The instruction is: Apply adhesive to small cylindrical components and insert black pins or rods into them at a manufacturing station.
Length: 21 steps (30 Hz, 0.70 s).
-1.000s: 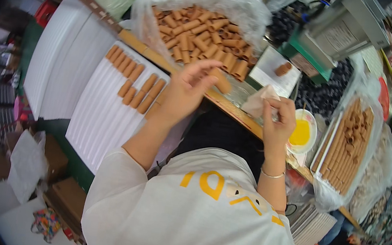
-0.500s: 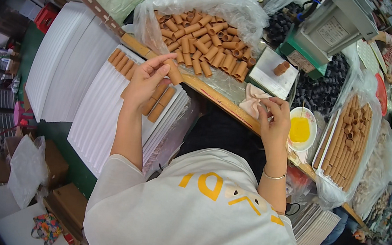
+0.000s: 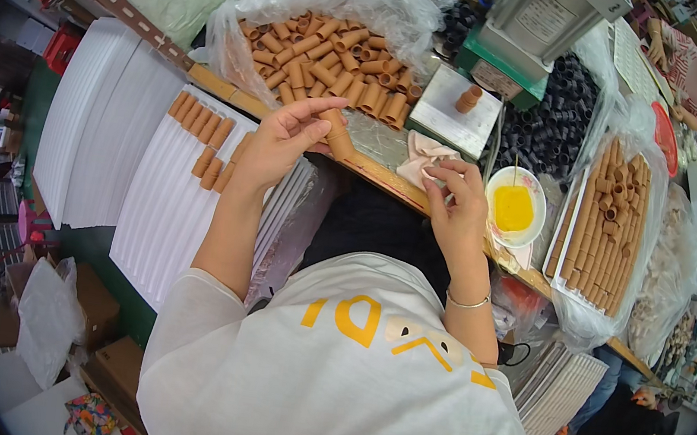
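At far left, a ridged white tray [image 3: 153,233] is lying at the person's eight o'clock side, with brown pieces [image 3: 201,119] resting on it at nine o'clock from the left hand [image 3: 290,139]. That hand is pinching a brown tube [image 3: 338,135] between thumb and fingers; the tube is tilting at the hand's three o'clock, over or in front of the wooden ledge [image 3: 388,179], contact being impossible to tell. A heap [image 3: 315,61] of similar pieces is spilling from clear plastic at the tube's eleven o'clock. At its three o'clock, a pale cloth [image 3: 423,152] is lying crumpled, well apart from it. The right hand [image 3: 456,194] is curling its fingers at the cloth's edge, whether gripping or only touching one cannot tell; the two hands are staying apart, with the tube at the right hand's ten o'clock. A metal plate [image 3: 434,98] is sitting at that hand's twelve o'clock, a bowl [image 3: 513,240] of yellow matter is standing at its three o'clock, and black pieces [image 3: 558,104] are piling up at one o'clock.
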Available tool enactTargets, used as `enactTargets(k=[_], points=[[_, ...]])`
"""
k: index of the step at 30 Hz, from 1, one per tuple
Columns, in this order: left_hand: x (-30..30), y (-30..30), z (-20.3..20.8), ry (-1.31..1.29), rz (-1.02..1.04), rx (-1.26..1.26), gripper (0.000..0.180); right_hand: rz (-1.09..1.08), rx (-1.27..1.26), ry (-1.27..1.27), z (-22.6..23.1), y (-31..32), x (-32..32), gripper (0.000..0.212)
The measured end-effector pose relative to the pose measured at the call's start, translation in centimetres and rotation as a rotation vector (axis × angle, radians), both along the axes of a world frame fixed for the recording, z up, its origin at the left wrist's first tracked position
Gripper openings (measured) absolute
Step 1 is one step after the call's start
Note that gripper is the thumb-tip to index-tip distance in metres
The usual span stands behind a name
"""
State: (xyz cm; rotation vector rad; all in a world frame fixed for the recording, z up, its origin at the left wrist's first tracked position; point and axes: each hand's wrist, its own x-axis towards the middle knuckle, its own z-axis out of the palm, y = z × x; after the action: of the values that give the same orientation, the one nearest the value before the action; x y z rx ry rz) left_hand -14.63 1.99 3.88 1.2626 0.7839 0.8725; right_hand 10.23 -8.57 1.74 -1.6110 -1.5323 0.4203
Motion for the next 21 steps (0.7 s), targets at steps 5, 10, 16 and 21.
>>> enactTargets(k=[5,10,16,21], points=[[2.1,0.1,0.0,0.023,-0.072,-0.006,0.032,0.023,0.01,0.057,0.4,-0.5,-0.1,0.014],[3.6,0.0,0.2,0.036,-0.125,0.002,0.031,0.063,0.063,0.121,0.9,-0.8,0.0,0.018],[5.1,-0.4,0.3,0.017,-0.182,-0.032,0.03,0.16,0.29,0.026,1.2,-0.8,-1.0,0.044],[5.6,-0.5,0.3,-0.017,-0.208,-0.086,0.031,0.154,0.348,-0.17,0.6,-0.5,-1.6,0.048]])
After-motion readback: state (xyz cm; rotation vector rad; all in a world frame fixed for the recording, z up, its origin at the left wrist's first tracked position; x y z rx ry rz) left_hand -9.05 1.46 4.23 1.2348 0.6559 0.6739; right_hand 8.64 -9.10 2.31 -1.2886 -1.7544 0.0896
